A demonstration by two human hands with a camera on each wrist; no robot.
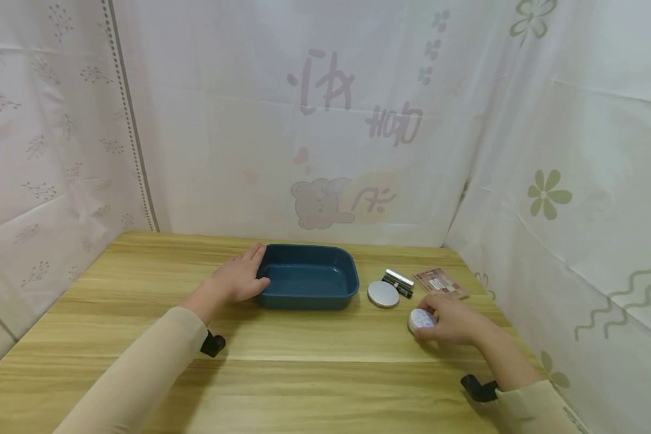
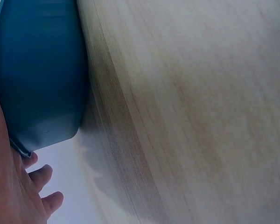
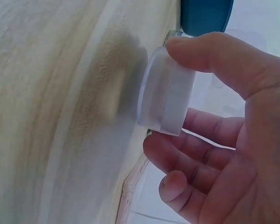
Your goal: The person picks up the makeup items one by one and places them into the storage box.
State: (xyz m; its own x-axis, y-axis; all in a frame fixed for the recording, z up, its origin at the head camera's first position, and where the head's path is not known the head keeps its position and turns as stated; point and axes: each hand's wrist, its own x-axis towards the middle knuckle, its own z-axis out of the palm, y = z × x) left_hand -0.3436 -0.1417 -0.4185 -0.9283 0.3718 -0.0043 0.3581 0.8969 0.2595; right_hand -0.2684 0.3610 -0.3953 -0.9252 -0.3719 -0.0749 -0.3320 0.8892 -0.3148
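Observation:
A dark teal rectangular bin [image 1: 307,301] stands on the table. My left hand [image 1: 240,278] rests on its left rim, fingers extended along the edge and thumb at the near corner. In the left wrist view the fingers [image 2: 41,177] reach past the bin's rim. With thumb and fingers, my right hand [image 1: 451,319] pinches a small round cosmetic jar [image 1: 421,320], white with a pale lavender patterned lid. The right wrist view shows the jar's smooth whitish side, tilted close over the tabletop, with the thumb [image 3: 196,49] on one side and fingertips on the other.
Between bin and right hand lie a round silver compact [image 1: 383,294], a silver tube [image 1: 399,277] and a black tube [image 1: 397,287]. A pinkish checkered makeup palette [image 1: 440,283] lies behind the right hand. Patterned curtains [image 1: 239,132] enclose the wooden table [image 1: 314,392].

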